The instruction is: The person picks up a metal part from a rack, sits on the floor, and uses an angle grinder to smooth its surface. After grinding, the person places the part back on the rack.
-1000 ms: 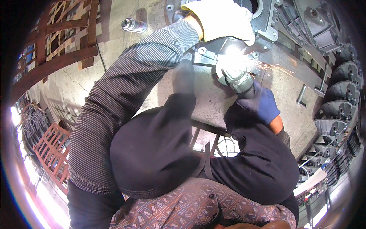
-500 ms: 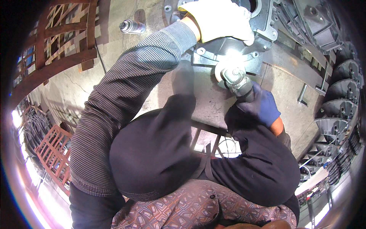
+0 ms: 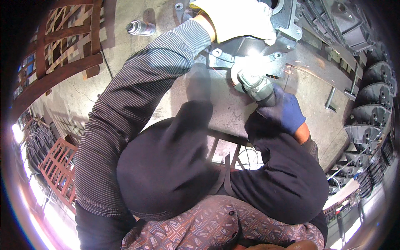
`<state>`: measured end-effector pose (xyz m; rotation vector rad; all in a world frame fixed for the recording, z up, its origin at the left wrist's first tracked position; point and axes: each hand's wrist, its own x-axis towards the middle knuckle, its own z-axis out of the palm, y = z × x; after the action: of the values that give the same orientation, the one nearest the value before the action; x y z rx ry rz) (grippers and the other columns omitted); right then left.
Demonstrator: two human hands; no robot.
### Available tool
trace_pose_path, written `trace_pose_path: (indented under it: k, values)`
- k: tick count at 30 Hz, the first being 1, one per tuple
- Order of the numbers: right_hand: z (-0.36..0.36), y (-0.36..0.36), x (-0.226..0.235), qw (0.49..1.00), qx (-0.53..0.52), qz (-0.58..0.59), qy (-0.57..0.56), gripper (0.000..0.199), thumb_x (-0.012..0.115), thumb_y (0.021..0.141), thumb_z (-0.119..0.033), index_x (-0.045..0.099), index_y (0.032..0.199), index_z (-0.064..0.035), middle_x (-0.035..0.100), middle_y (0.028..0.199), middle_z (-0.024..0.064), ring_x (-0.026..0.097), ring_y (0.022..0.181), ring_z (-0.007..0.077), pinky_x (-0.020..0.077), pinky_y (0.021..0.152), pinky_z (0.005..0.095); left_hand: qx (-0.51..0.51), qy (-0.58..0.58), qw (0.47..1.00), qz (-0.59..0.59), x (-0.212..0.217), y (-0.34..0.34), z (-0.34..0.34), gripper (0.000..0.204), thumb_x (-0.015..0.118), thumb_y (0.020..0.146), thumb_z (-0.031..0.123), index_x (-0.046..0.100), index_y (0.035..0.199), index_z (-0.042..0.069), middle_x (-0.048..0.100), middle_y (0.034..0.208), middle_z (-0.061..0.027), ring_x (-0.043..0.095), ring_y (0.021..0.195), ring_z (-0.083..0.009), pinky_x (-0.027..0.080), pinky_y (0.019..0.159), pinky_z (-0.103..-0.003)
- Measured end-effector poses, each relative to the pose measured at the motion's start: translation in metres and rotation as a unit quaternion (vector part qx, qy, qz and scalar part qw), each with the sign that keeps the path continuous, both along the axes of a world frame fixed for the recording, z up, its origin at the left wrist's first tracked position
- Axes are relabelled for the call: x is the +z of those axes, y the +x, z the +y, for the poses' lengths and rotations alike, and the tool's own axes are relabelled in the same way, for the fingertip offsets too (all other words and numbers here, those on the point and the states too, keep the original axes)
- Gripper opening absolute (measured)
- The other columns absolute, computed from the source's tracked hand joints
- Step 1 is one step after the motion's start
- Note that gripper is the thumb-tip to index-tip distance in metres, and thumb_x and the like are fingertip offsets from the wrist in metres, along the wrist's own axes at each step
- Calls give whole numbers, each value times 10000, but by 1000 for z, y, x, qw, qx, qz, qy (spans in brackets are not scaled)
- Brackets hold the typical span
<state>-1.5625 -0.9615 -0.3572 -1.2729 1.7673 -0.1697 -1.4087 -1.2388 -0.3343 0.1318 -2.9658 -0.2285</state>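
Observation:
My right hand (image 3: 286, 112), in a blue glove, is closed round the handle of an angle grinder (image 3: 257, 88). The grinder's head is against the near edge of a dark metal casting (image 3: 228, 57), where a bright glare hides the contact and the disc's edge. Sparks fly to the right of it. My left hand (image 3: 239, 21), in a pale glove with a yellow cuff, grips the casting from above, its fingers bent over the part. The glove is washed out by light, so single fingers hardly show.
A spray can (image 3: 141, 28) lies on the concrete floor at the left. Brown slatted metal frames (image 3: 58, 73) stand beyond it. To the right, a flat metal bar (image 3: 321, 68) and a T-shaped metal piece (image 3: 331, 100) lie near a row of stacked dark castings (image 3: 373, 98).
The grinder has shifted slightly left and up along the casting's edge. Sparks show now that were not visible before. My left hand stays on the casting.

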Motion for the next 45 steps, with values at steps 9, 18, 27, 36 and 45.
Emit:
trace_pose_path:
  k: [9,18,27,36,45]
  values:
    - [3,1,4,1000,-8,3,7,792,893,728,-387,626,1399,-60,738,1075,296,716,1005,496,584,865,542,-4,-11,1000,6,-4,0,-1,157,620,929,369,756,871,316,723,871,-62,732,722,-273,557,626,-437]
    - [15,-8,0,999,2,5,46,818,901,714,-414,610,1409,-94,741,1093,291,717,1009,494,583,870,548,-13,-7,1000,15,-9,0,-2,141,625,934,358,754,877,362,716,867,-50,732,738,-269,555,636,-437]
    - [14,-9,2,1000,8,19,24,819,897,718,-406,609,1419,-96,750,1069,276,724,1006,480,588,872,542,-14,1,1000,-2,-5,-3,-2,144,616,935,377,757,908,365,733,918,-57,734,766,-274,559,647,-441]
    - [12,-7,-2,999,14,35,13,825,895,724,-395,616,1435,-85,750,1036,272,729,967,478,590,859,532,-33,-19,999,19,-7,-4,-1,138,611,948,372,748,929,376,684,851,-21,710,738,-230,552,620,-423]
    - [12,-10,-10,998,46,43,9,838,892,736,-412,580,1427,-54,745,1002,286,729,934,480,586,822,540,-30,-25,999,-8,-1,-6,0,153,608,955,377,759,933,377,713,879,-22,731,762,-241,565,633,-415]
